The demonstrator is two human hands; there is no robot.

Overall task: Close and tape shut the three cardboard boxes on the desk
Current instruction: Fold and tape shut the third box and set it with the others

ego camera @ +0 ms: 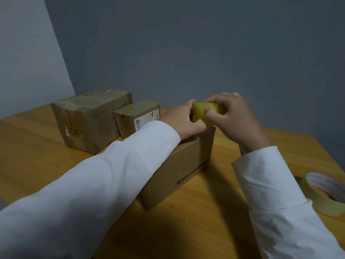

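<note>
A yellowish tape roll (206, 112) is held above the far end of the nearest cardboard box (179, 169), which lies closed on the wooden desk (214, 221). My left hand (182, 122) grips the roll's left side, its forearm lying over the box top. My right hand (235, 116) pinches the roll from the right, fingers curled over its face. Behind on the left stand a large taped box (89, 118) and a smaller box (138, 118) with a white label.
A second, wider roll of pale tape (324, 191) lies flat on the desk at the right edge. A thin dark object (242, 150) peeks out beside my right wrist. Grey walls close off the desk at the back and left.
</note>
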